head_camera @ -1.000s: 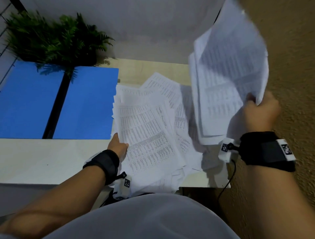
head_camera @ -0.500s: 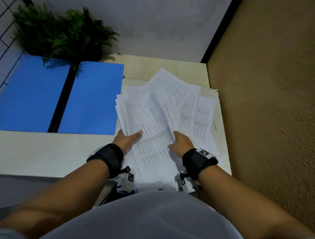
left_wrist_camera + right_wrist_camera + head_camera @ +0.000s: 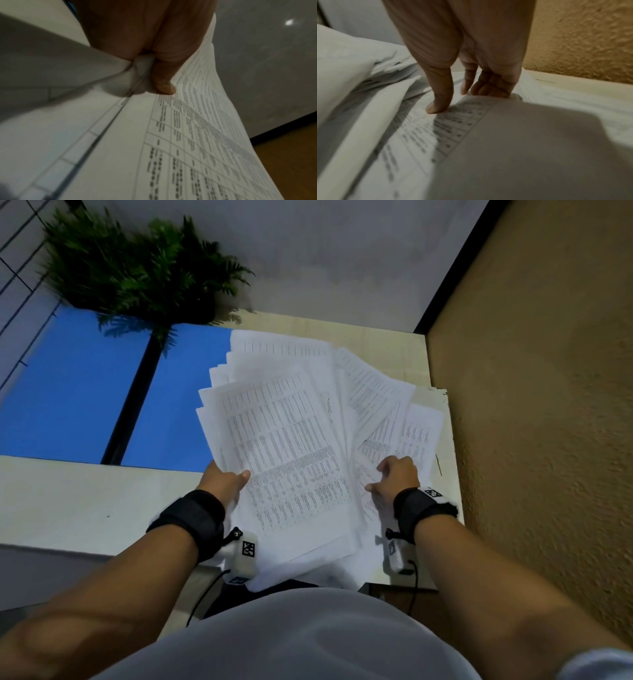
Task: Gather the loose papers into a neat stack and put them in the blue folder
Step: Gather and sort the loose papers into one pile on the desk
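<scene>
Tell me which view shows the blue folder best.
The head view: the blue folder lies open on the table, left of the papers, and is partly overlapped by them and by the plant. The left wrist view shows only a blue sliver at the top edge; the right wrist view shows none.

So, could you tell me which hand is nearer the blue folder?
Left. The left hand grips the papers just beside the folder; the right hand is across the pile.

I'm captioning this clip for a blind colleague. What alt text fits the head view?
Two hands gather a fanned pile of printed papers on a pale table: the left hand grips its left edge, the right hand rests on sheets at its right. An open blue folder lies left, by a fern.
</scene>
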`<control>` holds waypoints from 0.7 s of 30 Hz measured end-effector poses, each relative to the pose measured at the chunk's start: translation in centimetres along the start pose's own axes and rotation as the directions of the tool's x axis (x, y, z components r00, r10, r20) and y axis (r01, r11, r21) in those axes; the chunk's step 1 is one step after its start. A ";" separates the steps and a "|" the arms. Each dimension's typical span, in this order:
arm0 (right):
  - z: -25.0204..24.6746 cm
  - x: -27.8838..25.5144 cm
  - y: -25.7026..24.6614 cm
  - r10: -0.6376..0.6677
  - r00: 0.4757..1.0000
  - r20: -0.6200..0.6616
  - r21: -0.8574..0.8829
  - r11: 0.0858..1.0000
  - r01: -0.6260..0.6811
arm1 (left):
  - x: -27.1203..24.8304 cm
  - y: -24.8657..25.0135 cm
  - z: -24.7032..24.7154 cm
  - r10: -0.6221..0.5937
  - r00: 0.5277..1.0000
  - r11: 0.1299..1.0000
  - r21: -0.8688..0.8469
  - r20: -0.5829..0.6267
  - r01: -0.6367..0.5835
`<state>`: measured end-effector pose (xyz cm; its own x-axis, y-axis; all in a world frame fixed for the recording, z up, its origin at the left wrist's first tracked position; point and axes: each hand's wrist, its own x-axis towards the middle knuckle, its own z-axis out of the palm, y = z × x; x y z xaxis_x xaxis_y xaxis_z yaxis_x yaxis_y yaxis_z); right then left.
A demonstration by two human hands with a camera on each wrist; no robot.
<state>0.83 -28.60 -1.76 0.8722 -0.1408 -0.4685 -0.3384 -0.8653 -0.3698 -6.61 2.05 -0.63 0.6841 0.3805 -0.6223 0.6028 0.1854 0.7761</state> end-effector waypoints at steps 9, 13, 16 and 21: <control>0.6 0.1 0.9 0.014 0.991 -0.136 0.335 0.942 0.032 | 1.9 5.8 2.8 0.040 0.996 0.997 0.068 0.075 -0.045; -0.9 -0.6 0.9 -0.049 0.997 -0.052 0.397 0.916 0.065 | 3.4 8.2 5.8 0.085 0.995 0.923 0.372 0.048 -0.097; -1.7 -0.5 1.8 -0.103 0.995 -0.014 0.339 0.935 0.101 | 4.0 9.3 7.2 0.098 0.993 0.885 0.450 0.073 -0.120; -3.3 -0.4 3.7 -0.139 0.981 0.136 0.212 0.971 0.108 | 4.9 8.8 7.4 -0.032 0.990 0.920 0.391 0.137 -0.025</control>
<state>0.41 -33.30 -0.28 0.8544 0.0477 -0.5175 -0.3093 -0.7536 -0.5800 5.04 -1.12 2.38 0.7145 0.2464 -0.6548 0.6983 -0.1928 0.6893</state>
